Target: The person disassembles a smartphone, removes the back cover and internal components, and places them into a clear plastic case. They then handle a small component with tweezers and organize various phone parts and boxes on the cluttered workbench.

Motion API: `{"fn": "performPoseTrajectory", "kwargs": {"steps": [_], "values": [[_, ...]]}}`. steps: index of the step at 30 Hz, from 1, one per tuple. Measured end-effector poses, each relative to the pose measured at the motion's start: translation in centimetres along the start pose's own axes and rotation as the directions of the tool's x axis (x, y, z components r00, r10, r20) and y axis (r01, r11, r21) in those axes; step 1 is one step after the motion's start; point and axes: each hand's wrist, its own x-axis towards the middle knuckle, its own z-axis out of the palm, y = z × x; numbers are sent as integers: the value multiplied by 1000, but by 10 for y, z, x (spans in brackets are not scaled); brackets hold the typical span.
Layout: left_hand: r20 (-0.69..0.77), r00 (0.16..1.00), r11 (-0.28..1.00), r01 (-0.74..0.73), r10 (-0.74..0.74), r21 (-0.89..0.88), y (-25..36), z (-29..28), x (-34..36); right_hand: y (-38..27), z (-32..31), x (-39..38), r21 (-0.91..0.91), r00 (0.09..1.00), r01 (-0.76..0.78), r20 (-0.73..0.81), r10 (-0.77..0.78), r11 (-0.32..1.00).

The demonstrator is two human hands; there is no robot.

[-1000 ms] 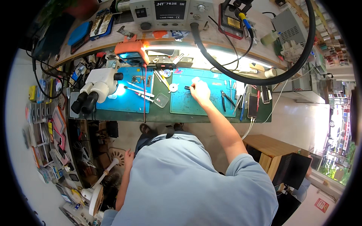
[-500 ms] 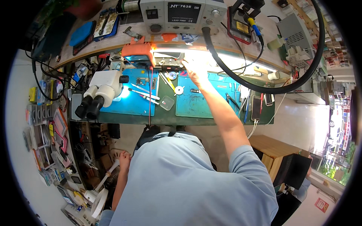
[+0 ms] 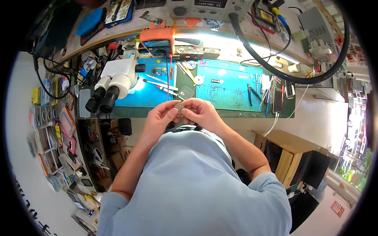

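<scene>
Both my hands meet at the near edge of the bench, in front of my body. My left hand (image 3: 162, 116) and my right hand (image 3: 200, 113) pinch a small flat grey piece (image 3: 179, 106) between thumbs and fingers. Its kind is too small to make out. Just beyond the fingers lies a small clear lidded box (image 3: 186, 93). A white spool (image 3: 198, 80) sits farther back. To the left, tweezers (image 3: 156, 80) and a circuit board (image 3: 159, 71) rest on a lit blue mat (image 3: 130, 100).
A white microscope (image 3: 118, 75) with black eyepieces stands at left. Right of my hands, a second blue mat (image 3: 224, 100) carries pliers (image 3: 252, 94). Phones with cables (image 3: 277, 100) lie at the right end. A thick black hose (image 3: 252, 51) arcs over the bench beneath the upper shelf.
My right hand has come back from the far side of the bench to its near edge. My left hand has risen from beside my body, and both now hold the small grey piece.
</scene>
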Motion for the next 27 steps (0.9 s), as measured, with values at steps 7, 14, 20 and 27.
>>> {"fn": "performPoseTrajectory", "kwargs": {"steps": [7, 14, 20, 27], "values": [[48, 996, 997, -79, 78, 16, -24, -16, -6, 5, 17, -23, -262, 988, 57, -123, -92, 963], [218, 838, 725, -544, 501, 423, -19, -28, -14, 17, 24, -41, -131, 992, 77, -90, -89, 988], [274, 766, 565, -623, 582, 542, -24, -43, -26, 23, 36, -42, -284, 975, 166, -96, -201, 944], [219, 929, 633, -364, 297, 683, -63, -77, -32, 39, 40, -35, -348, 960, 84, -221, -169, 934]]}}
